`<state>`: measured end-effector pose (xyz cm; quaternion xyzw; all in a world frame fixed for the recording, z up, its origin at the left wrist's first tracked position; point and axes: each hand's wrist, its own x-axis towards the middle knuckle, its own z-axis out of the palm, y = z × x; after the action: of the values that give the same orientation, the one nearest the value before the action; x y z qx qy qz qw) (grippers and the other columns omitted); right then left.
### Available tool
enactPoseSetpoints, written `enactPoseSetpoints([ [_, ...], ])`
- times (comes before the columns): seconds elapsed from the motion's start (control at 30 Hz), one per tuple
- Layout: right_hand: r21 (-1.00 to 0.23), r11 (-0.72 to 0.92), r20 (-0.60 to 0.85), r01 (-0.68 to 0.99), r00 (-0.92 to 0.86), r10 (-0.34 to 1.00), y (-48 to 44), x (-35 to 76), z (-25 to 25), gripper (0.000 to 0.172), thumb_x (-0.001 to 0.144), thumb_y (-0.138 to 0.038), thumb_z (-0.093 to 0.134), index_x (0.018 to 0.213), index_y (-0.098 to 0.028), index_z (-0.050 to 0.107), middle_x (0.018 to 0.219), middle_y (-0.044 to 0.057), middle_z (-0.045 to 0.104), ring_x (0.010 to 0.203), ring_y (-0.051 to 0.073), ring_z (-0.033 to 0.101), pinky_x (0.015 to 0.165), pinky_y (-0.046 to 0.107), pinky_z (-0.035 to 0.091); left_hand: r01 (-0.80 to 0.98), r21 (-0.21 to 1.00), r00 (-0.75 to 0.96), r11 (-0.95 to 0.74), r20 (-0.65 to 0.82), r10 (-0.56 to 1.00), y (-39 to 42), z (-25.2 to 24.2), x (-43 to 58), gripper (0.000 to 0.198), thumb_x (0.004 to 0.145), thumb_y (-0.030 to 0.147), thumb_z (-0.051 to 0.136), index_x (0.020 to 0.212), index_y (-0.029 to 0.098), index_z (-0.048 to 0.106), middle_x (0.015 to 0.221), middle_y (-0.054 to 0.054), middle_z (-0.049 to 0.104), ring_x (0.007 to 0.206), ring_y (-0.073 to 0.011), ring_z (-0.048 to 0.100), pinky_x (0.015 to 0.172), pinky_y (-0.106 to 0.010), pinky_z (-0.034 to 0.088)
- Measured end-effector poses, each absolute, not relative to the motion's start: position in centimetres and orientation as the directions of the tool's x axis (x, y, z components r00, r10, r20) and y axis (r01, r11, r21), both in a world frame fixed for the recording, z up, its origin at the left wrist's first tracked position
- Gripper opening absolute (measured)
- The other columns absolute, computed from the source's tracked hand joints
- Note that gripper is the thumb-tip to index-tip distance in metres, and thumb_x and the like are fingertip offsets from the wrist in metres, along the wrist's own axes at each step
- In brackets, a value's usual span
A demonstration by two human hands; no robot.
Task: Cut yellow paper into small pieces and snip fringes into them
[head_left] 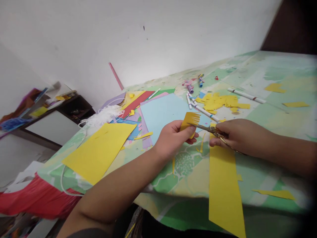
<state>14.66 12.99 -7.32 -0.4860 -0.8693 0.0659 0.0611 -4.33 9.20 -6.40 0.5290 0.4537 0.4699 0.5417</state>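
Observation:
Pinched in my left hand [176,135] is a small piece of yellow paper [187,121], its right edge cut into a fringe of thin strips. My right hand [239,134] grips a pair of scissors [210,129], whose blades reach left to the fringed edge. Whether the blades are fully closed is hard to make out. Beneath my right hand, a long yellow paper strip [225,185] hangs over the table's front edge. Just beyond the hands lies a heap of fringed yellow paper pieces [218,101].
Light blue paper [163,110] and a red sheet [138,104] lie behind a large yellow sheet [100,152]. White string [105,115] is bunched at the left. Several markers [246,96] and small paper rolls [190,87] rest farther back, near the white wall [173,39].

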Motion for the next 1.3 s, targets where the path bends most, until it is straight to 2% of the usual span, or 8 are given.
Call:
enactPoseSetpoints([
  [0.37,-0.185,0.525,0.029,0.831,-0.53,0.848,13.13,14.68,-7.1,0.047,0.07,-0.066,0.041,0.053,-0.023,0.036,0.051,0.001,0.046,0.048,0.016,0.04,0.045,0.029,0.025,-0.043,0.999,0.157,0.012,-0.005,0.988,9.08,-6.19,-4.54,0.018,0.068,0.03,0.063,0.069,0.013,0.056,0.059,0.001,0.059,0.05,-0.0065,0.054,0.053,-0.021,0.045],
  [0.57,-0.207,0.566,0.089,0.798,-0.561,0.823,13.07,14.82,-7.26,0.05,0.071,-0.069,0.036,0.053,-0.022,0.037,0.05,0.003,0.048,0.047,0.015,0.04,0.043,0.028,0.024,-0.038,0.997,0.176,0.074,-0.066,0.982,9.24,-6.31,-4.66,0.016,0.067,0.029,0.063,0.071,0.014,0.058,0.064,-0.001,0.063,0.053,-0.0082,0.056,0.056,-0.024,0.046],
  [0.67,-0.208,0.562,0.073,0.8,-0.561,0.825,13.19,14.91,-7.29,0.051,0.071,-0.07,0.035,0.053,-0.022,0.037,0.049,0.003,0.047,0.047,0.015,0.039,0.043,0.028,0.024,-0.06,0.994,0.178,0.086,-0.074,0.981,9.28,-6.39,-4.7,0.017,0.066,0.029,0.064,0.07,0.014,0.058,0.064,-0.001,0.063,0.052,-0.0085,0.056,0.057,-0.025,0.047],
  [1.03,-0.221,0.55,0.02,0.805,-0.56,0.828,13.16,15.16,-7.32,0.051,0.069,-0.071,0.036,0.055,-0.022,0.038,0.052,0.0,0.048,0.048,0.014,0.04,0.045,0.027,0.025,-0.124,0.991,0.078,0.049,-0.04,0.996,9.33,-6.38,-4.59,0.019,0.065,0.031,0.065,0.07,0.013,0.059,0.058,0.001,0.06,0.051,-0.0075,0.056,0.056,-0.023,0.047],
  [1.3,-0.224,0.559,0.037,0.799,-0.566,0.824,13.25,15.13,-7.47,0.049,0.069,-0.069,0.039,0.054,-0.022,0.037,0.05,0.0,0.046,0.046,0.013,0.038,0.044,0.026,0.023,-0.065,0.997,0.097,0.03,-0.023,0.995,9.44,-6.88,-4.11,0.017,0.067,0.029,0.064,0.066,0.013,0.059,0.06,0.0,0.061,0.052,-0.0077,0.056,0.057,-0.024,0.048],
])
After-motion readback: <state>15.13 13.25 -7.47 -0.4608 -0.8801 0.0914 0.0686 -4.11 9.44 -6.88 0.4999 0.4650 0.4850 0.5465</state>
